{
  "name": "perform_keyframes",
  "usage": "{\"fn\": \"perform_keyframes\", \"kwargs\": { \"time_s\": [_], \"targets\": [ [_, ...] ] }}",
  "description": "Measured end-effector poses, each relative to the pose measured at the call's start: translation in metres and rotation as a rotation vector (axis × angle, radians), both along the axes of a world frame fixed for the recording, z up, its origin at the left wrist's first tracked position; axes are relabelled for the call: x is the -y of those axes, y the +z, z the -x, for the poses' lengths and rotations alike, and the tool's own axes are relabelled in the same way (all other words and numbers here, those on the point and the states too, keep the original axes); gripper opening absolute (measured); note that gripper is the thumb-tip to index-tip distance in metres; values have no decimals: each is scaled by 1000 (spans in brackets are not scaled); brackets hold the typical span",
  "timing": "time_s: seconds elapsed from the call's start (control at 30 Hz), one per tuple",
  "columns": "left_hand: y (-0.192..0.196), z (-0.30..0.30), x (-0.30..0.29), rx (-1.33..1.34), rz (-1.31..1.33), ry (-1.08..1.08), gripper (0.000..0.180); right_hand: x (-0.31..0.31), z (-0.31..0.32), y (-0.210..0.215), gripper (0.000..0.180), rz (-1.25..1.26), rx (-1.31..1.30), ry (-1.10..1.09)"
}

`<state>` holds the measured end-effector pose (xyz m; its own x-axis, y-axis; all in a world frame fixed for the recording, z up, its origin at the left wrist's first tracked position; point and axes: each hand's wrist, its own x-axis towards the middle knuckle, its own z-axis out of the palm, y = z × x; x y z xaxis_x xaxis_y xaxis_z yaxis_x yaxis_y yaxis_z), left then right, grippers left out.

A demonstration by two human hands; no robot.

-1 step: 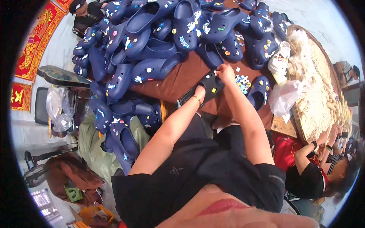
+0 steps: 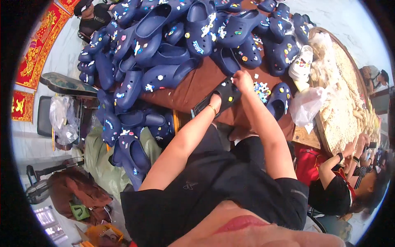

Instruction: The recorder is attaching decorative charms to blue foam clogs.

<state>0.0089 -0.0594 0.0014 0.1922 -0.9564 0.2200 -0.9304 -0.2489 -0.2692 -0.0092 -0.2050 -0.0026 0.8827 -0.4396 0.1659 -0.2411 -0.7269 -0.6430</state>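
Observation:
A dark clog, almost black, with a yellow charm on its upper, is held over the brown cloth. My left hand reaches into its opening and holds it from inside; those fingers are hidden. At the clog's toe, my right hand is closed in a pinch on a small pale shoe charm, mostly covered by the fingertips. Just right of that hand lies a small heap of blue, white and yellow charms. Beside the heap rests a navy clog with charms on it.
Many navy clogs are piled across the far and left side of the brown-covered table. A clear plastic bag and a round tray of pale kernels stand at right. Other people sit at right and far left.
My right hand has shifted very slightly at the clog's toe. The clog and my left hand stay in place.

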Motion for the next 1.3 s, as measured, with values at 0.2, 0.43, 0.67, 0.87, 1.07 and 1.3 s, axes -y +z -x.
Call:
{"fn": "perform_keyframes", "kwargs": {
  "time_s": [0.2, 0.43, 0.67, 0.87, 1.07, 1.3],
  "targets": [
    [13, 15, 1, -59, -16, 32, 38, -6, 21, 19, 10, 494, 8, 244],
    [-21, 9, 1, -200, 55, 24, 30, -18, 26, 33, 16, 516, -93, 283],
    [-67, -3, -4, -154, 52, 66, 18, -19, 5, 18, 5, 463, -66, 242],
    [19, 2, 24, -376, 142, -56, 27, 33, 7, 13, 22, -172, -135, 19],
    [15, 9, 0, 124, 94, -120, 24, 35, 7, 15, 28, -187, -296, 124],
    [34, 17, 3, 72, 62, -93, 23, 18, -13, 22, 30, 55, -463, 167]
  ]
}}
